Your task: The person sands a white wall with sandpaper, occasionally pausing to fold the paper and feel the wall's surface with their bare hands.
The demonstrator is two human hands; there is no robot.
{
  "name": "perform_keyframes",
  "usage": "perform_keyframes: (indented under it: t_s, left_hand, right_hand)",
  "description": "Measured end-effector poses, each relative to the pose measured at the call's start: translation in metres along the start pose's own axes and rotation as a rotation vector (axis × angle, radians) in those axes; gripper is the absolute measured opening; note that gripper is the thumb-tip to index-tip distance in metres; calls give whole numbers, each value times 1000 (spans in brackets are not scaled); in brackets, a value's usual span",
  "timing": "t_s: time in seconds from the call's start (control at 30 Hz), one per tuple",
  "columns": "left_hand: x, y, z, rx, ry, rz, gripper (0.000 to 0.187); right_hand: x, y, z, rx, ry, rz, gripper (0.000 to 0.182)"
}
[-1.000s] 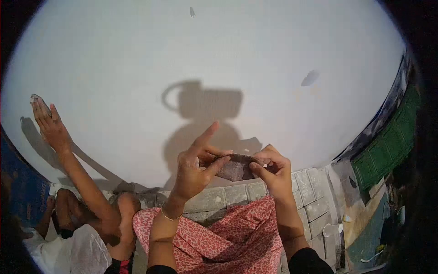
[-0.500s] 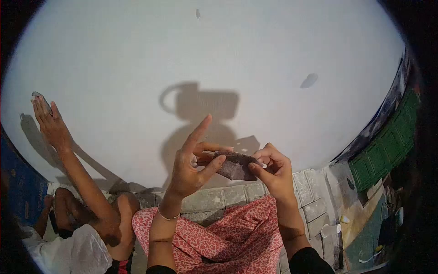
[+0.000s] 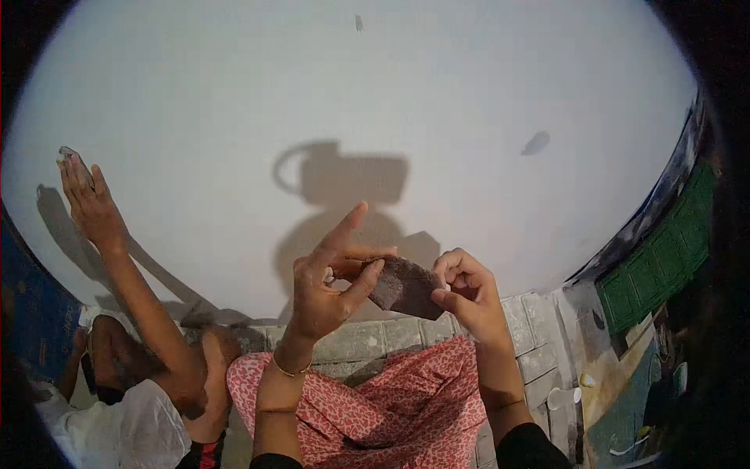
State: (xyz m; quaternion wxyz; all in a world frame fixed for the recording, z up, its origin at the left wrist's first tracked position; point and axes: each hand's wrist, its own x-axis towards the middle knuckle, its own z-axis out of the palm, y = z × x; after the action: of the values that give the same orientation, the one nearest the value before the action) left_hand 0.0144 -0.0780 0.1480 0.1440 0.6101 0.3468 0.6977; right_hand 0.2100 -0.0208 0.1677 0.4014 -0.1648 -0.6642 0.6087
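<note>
A small dark grey-brown piece of sandpaper [image 3: 406,289] is stretched between my two hands, in front of the white wall. My left hand [image 3: 326,285] pinches its left edge between thumb and middle fingers, while the index finger points up and away from it. At the right edge, my right hand [image 3: 467,291] grips the sheet between thumb and curled fingers. Its broad, rough-looking face is turned toward me, with creased, angled corners.
The white wall [image 3: 469,94] carries my shadow and two grey marks. At left, another person's hand [image 3: 98,211] presses a greyish piece against the wall. Paving blocks [image 3: 535,332] run along its base. At right are a green panel [image 3: 660,246] and a white cup [image 3: 561,397].
The sandpaper has opened from a folded, bent shape into a flatter sheet facing me. The other person's hand has shifted slightly up the wall.
</note>
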Motion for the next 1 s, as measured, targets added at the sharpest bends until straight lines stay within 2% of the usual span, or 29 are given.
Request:
perform_keyframes:
  t_s: [0.07,0.17,0.23,0.27,0.33,0.37,0.43,0.47,0.57,0.6,0.67,0.73,0.77,0.83,0.87,0.9,0.93,1.0]
  left_hand:
    - [0,1,-1,29,4,19,61]
    - [-2,-3,4,54,27,73,56]
    - [-3,-4,9,60,77,57,51]
    - [-4,-1,8,60,80,61,51]
    - [-7,7,6,7,64,62,48]
    - [-9,5,6,6,67,64,48]
    - [-11,-2,8,79,152,216,45]
    - [-10,-5,8,77,154,219,45]
    - [-6,-10,5,105,263,215,45]
    - [-5,-11,2,214,300,159,43]
    - [0,-16,-6,315,344,123,43]
    - [6,-27,-15,910,397,271,50]
    - [10,-36,-17,902,402,279,50]
    - [13,-58,-18,1182,354,156,63]
    - [10,-72,-20,1175,352,157,63]
    - [6,-87,-21,1239,338,158,66]
    - [7,-90,-22,1304,327,166,69]
    - [8,-89,-22,1278,346,130,66]
  right_hand:
    - [1,3,-1,-3,-18,-7,17]
    - [2,9,0,-163,43,-109,19]
    - [6,14,5,-392,217,-345,17]
    - [8,16,7,-394,213,-349,17]
    - [9,20,11,-82,144,-366,14]
    - [8,20,14,-84,140,-367,14]
    - [5,19,19,107,13,-141,22]
    - [6,19,22,103,11,-142,22]
    - [13,16,28,123,105,46,34]
    - [17,13,26,119,106,40,34]
    - [33,-1,15,92,338,-222,34]
    - [53,-33,13,-280,498,-653,38]
    - [69,-40,8,-287,499,-663,38]
    - [107,-43,-9,-1206,596,-1037,47]
    - [127,-36,-12,-1480,460,-974,55]
    - [140,-16,-7,-1607,538,-1026,60]
    - [140,-4,-14,-1706,279,-1055,63]
    - [147,-5,-32,-1970,-177,-1360,66]
